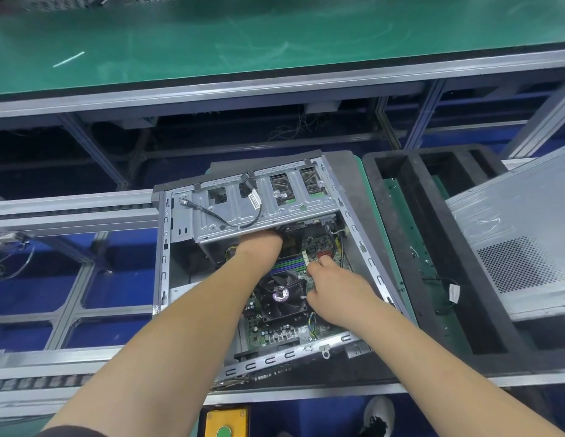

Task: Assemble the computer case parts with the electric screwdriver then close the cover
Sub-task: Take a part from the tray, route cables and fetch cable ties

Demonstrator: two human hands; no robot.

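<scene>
Trouble could come from snagged cables inside the computer case [353,216]. Left hand [262,244] reaches under the drive cage [259,209], its grip hidden. Right hand [334,285] pinches something small beside the fan [282,296].

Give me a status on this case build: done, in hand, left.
Done: motherboard with CPU fan sits inside the open computer case.
In hand: left hand reaches under the drive cage, its fingers hidden; right hand works over the board beside the fan.
Left: no electric screwdriver is in view, and the side cover lies off to the right.
</scene>
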